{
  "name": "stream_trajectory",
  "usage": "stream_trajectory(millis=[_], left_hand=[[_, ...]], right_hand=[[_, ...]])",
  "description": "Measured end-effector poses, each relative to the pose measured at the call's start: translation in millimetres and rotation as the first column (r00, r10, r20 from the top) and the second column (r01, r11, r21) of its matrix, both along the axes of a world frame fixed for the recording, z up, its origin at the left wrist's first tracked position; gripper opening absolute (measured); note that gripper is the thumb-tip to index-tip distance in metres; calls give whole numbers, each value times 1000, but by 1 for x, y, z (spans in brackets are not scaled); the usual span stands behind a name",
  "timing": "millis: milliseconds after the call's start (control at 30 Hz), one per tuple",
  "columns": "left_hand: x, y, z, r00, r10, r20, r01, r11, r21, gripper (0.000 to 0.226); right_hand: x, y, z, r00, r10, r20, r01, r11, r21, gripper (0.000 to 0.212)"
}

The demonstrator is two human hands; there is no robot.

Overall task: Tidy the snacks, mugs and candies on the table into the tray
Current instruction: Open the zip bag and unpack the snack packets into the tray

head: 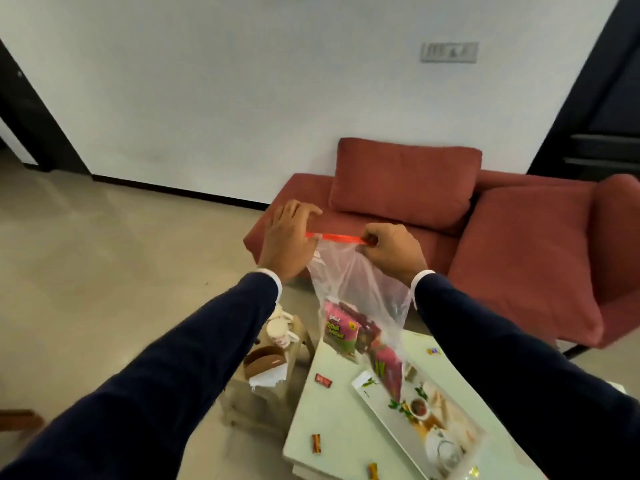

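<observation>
I hold a clear plastic zip bag (360, 282) up in the air by its red seal strip. My left hand (287, 237) pinches the strip's left end and my right hand (391, 251) pinches its right end. Pink and green snack packets (341, 332) hang in the bottom of the bag, above the white table (325, 420). A patterned rectangular tray (419, 420) lies on the table below the bag. Several wrapped candies lie loose on the table: a red candy (323, 380), an orange candy (316, 443), another candy (372, 471) and one by my right sleeve (433, 350).
A small side stand (263, 393) left of the table carries white mugs (278, 332) and a brown napkin holder (265, 360). A red sofa (519, 258) with a cushion stands behind the table against the white wall. Beige floor spreads to the left.
</observation>
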State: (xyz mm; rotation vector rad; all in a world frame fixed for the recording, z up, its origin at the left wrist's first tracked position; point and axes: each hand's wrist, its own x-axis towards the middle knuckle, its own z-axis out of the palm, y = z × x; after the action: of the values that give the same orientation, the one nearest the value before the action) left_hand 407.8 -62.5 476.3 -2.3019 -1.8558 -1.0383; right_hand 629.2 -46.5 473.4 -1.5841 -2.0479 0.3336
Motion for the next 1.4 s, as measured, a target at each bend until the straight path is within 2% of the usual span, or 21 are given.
stream_trajectory(millis=[33, 67, 100, 133, 167, 200, 267, 333, 500, 600, 700, 800, 967, 1167, 1300, 1400], left_hand=[[12, -7, -10, 981, -6, 193, 28, 993, -111, 34], [26, -15, -20, 912, 10, 410, 109, 958, -266, 27], [39, -23, -30, 808, 71, 585, 220, 884, -412, 20], [52, -30, -40, 698, 158, 698, 330, 794, -510, 16], [65, -36, -50, 605, 231, 762, 417, 723, -551, 18], [74, -40, -59, 515, 281, 810, 477, 692, -543, 21], [91, -42, -72, 356, 318, 879, 535, 702, -471, 25], [102, -38, -78, 298, 313, 902, 562, 706, -431, 25], [103, -26, -91, 373, 303, 877, 587, 655, -476, 24], [97, -18, -99, 392, 282, 876, 645, 594, -480, 22], [98, -10, -106, 383, 287, 878, 687, 546, -479, 23], [100, -2, -112, 372, 298, 879, 707, 523, -476, 23], [97, 5, -122, 351, 312, 883, 685, 557, -469, 21], [100, 0, -130, 364, 318, 876, 663, 572, -483, 18], [120, -6, -126, 370, 339, 865, 662, 556, -502, 19], [143, -13, -117, 365, 337, 868, 664, 559, -497, 19]], right_hand=[[7, -2, -4, 996, -16, -90, 9, 997, -76, 13], [15, -5, -9, 977, -31, -212, -3, 988, -156, 14], [21, -8, -14, 943, -47, -329, -30, 973, -228, 15], [27, -11, -19, 908, -59, -415, -62, 961, -271, 16], [33, -16, -25, 877, -59, -477, -97, 950, -295, 15], [36, -21, -31, 850, -54, -525, -139, 937, -321, 15], [39, -33, -42, 789, -71, -610, -209, 903, -376, 15], [42, -41, -56, 774, -85, -628, -205, 904, -376, 16], [47, -57, -76, 745, -122, -656, -226, 879, -420, 18], [51, -58, -79, 737, -214, -641, -176, 855, -488, 22], [52, -55, -83, 741, -260, -619, -119, 857, -502, 16], [44, -52, -88, 732, -280, -621, -70, 876, -477, 32], [33, -47, -105, 832, -267, -486, 84, 927, -364, 36], [42, -55, -113, 846, -236, -478, 57, 931, -360, 30], [63, -61, -113, 808, -270, -524, 58, 921, -384, 27], [87, -65, -110, 711, -307, -633, 20, 908, -418, 24]])
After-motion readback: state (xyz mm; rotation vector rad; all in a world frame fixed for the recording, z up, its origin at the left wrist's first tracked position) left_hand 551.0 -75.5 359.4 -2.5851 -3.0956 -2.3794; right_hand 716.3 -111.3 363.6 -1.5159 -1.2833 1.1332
